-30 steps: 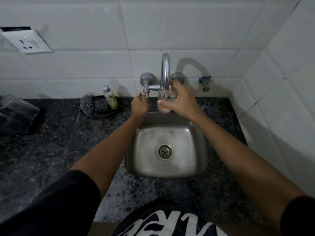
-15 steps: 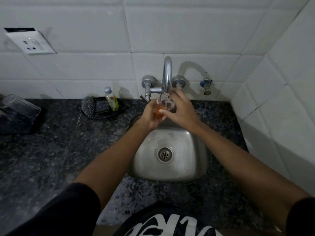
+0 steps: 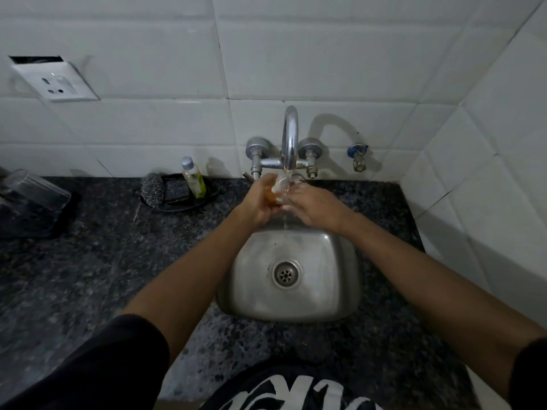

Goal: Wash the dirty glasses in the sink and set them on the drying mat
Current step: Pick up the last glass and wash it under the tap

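Observation:
A small clear glass (image 3: 278, 192) with an orange tint at its base sits under the running tap (image 3: 290, 137), above the back edge of the steel sink (image 3: 334, 279). My left hand (image 3: 260, 202) grips the glass from the left. My right hand (image 3: 310, 204) holds it from the right, fingers at the rim. Water runs off the glass and falls into the sink. An upturned clear glass (image 3: 32, 187) lies on a dark drying mat (image 3: 32, 223) at the far left of the counter.
A black dish (image 3: 204, 202) behind the sink's left holds a steel scrubber (image 3: 152, 190), a sponge and a small soap bottle (image 3: 194, 180). A wall socket (image 3: 56, 82) is at upper left, a spare valve (image 3: 358, 156) right of the tap. Tiled wall closes the right side.
My left hand left the tap handle and came onto the glass. Water now flows over it, and both hands have lowered slightly with it.

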